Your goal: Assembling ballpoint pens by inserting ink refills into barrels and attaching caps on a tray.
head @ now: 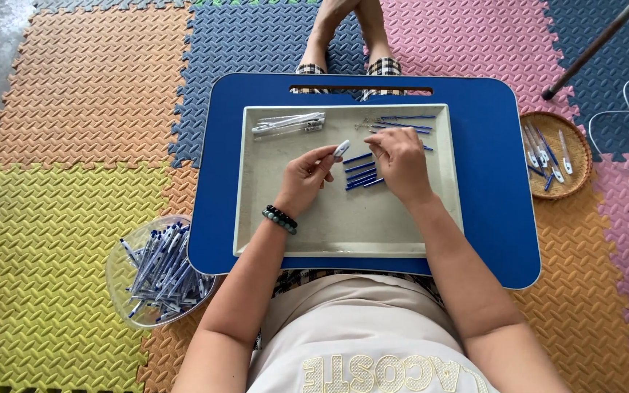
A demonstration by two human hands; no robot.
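My left hand (304, 177) pinches a small white pen cap (341, 148) between thumb and fingertips above a grey tray (343, 236). My right hand (400, 161) hovers just right of it, fingers curled over a short row of blue pen parts (360, 173) lying in the tray's middle; whether it grips one is hidden. White pen barrels (287, 124) lie in the tray's far left corner. Thin blue refills (402, 124) lie at the far right.
The tray sits on a blue lap desk (489, 204) over my legs. A clear bowl (121, 280) full of blue and white pens stands on the foam mat at my left. A wicker basket (579, 167) with several pens is at the right, near white cables and a pole.
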